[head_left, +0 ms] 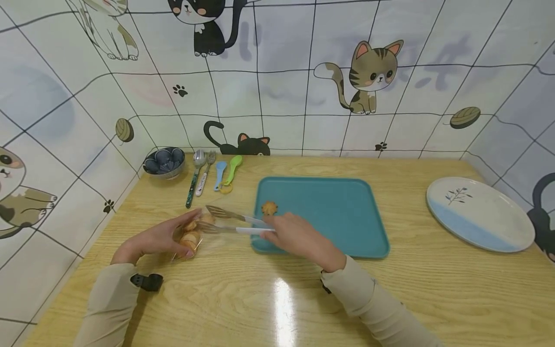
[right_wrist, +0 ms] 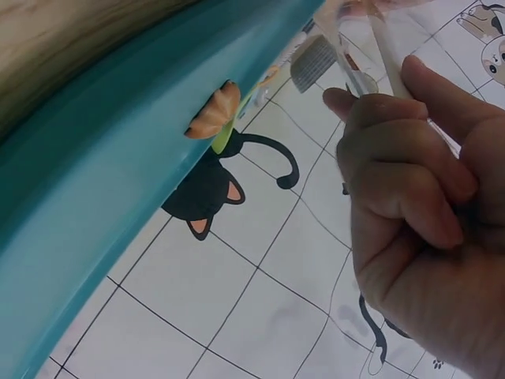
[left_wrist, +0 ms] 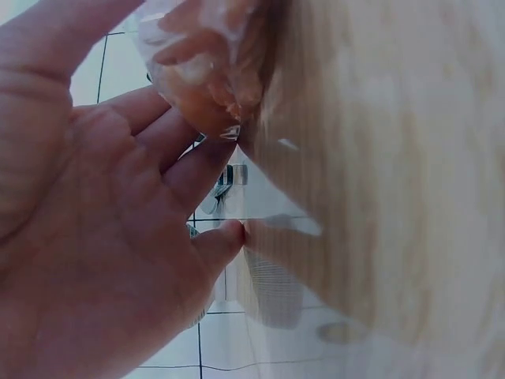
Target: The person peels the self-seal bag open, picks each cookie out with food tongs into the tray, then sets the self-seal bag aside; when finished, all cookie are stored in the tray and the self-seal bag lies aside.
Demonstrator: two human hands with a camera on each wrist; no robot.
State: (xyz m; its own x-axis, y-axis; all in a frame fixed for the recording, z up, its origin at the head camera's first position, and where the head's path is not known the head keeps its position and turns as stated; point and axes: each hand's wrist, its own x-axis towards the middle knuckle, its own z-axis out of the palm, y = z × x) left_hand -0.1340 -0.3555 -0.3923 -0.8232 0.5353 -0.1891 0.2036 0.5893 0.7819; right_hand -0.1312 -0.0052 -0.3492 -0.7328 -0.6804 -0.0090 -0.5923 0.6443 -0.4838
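My left hand holds a clear plastic bag of round golden-brown pastries on the table, thumb on the near side and fingers on the far side. In the left wrist view the bag lies against the fingers. My right hand grips the white handles of a pair of tongs, fingers curled round them in the right wrist view. The two tong heads point left and reach the bag's mouth; whether they pinch a pastry cannot be made out. One pastry sits on the teal tray, near its left edge.
A bowl with dark blue contents stands at the back left. Beside it lie a spoon, a fork, and small blue and green spoons. An oval plate is on the right. Cat-patterned walls enclose the table.
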